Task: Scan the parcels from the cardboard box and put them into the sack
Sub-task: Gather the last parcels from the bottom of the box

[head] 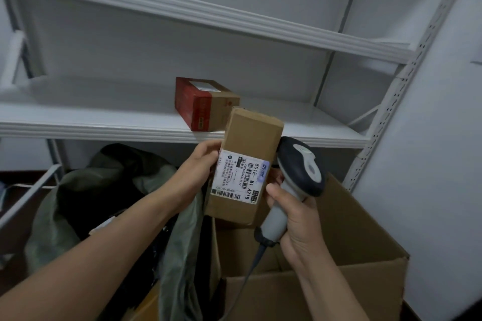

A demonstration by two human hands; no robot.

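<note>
While the left hand [198, 167] grips the parcel [253, 133] by its left edge, thumb on the label side, the parcel stands near upright at frame centre. It is held up over the seam between the sack [78, 190] and the cardboard box [365, 242].

- Right hand [294, 221]: wrapped round the scanner [300, 164] handle. The scanner head sits just beside the parcel's right edge at 3 o'clock.
- Room: the open sack mouth lies at 8 o'clock and the box, flaps raised, at 5 o'clock.
- Edges: the shelf [78, 117] front lip crosses behind the parcel's upper half. A perforated post [391, 101] rises at 2 o'clock, with a wall close at 3 o'clock.
- Around: a red carton [203, 104] sits on the shelf at 11 o'clock of the parcel. The scanner cable [250, 268] drops toward 6 o'clock across the box.
- Hidden: the sack interior is too dark to read. Most of the box interior is covered by the parcel and right hand. The carton's near corner is behind the parcel. The left fingertips are out of sight behind it. The scanner window faces away.
</note>
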